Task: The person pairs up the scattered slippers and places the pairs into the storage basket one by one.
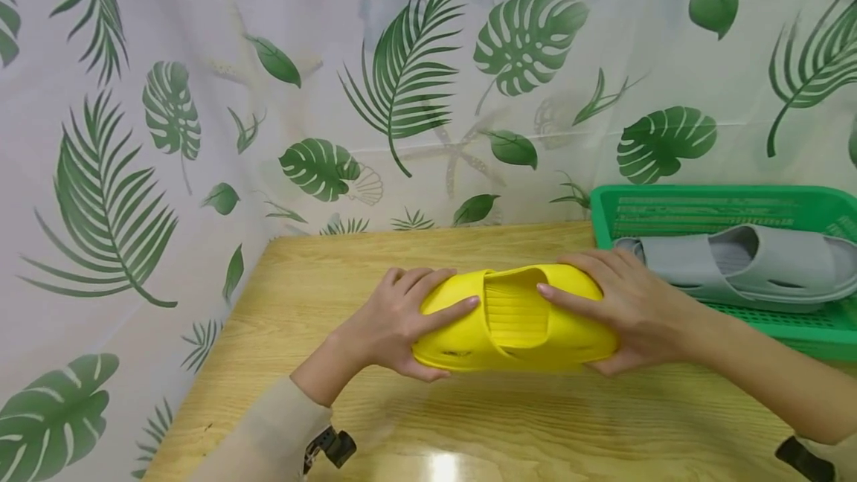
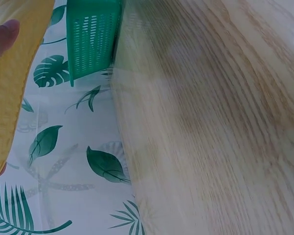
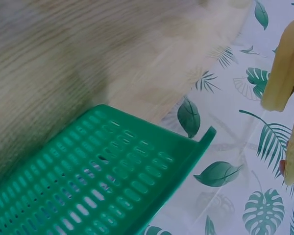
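Yellow slippers (image 1: 515, 318) are held above the table in the middle of the head view, with a ribbed insole showing in the opening between two rounded ends. They look like a pair fitted together. My left hand (image 1: 395, 322) grips the left end, index finger along the top and thumb underneath. On the right end my right hand (image 1: 636, 311) has a similar grip. The left wrist view shows the yellow sole (image 2: 12, 83) at its left edge with a fingertip on it. Two yellow parts (image 3: 283, 63) appear at the right edge of the right wrist view.
A green plastic basket (image 1: 710, 203) stands at the back right of the wooden table (image 1: 321, 274). Grey slippers (image 1: 783, 262) lie in it, close beside my right forearm. Behind and to the left hangs a leaf-printed cloth (image 1: 415, 199).
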`<state>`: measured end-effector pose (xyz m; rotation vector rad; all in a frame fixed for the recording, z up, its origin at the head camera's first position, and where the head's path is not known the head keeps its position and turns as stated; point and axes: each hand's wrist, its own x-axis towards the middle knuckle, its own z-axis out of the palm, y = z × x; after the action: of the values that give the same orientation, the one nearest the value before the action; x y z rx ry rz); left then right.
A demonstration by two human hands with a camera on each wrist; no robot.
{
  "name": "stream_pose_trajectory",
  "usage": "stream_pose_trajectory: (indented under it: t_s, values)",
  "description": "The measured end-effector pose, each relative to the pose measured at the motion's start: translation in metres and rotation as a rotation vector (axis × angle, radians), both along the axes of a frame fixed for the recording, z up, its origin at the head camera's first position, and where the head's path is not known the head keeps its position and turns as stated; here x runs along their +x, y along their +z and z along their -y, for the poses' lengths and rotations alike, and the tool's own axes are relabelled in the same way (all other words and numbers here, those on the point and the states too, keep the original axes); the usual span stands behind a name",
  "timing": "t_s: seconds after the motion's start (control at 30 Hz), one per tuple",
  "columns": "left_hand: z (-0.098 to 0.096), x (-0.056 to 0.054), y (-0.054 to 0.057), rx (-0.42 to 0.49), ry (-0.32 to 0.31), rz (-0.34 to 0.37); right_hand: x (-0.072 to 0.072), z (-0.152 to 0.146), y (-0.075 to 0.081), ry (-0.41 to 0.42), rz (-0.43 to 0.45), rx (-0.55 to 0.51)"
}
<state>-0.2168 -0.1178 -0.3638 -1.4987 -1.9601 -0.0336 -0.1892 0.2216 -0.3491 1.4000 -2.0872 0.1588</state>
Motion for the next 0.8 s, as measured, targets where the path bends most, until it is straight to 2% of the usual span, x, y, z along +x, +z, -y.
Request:
stream_pose_trajectory:
  t_s: [0.23,0.53,0.8]
  values:
    - [-0.003,-0.003,-0.004,0.006,0.023,-0.005,-0.007,0.001,0.001,0.004,-0.002,0.019]
    - [-0.006,-0.009,0.007,-0.012,0.044,-0.045,-0.011,-0.006,0.006,-0.019,0.024,0.016]
    - [-0.01,-0.012,0.01,0.013,0.04,-0.13,-0.01,-0.006,0.007,-0.072,-0.072,0.013]
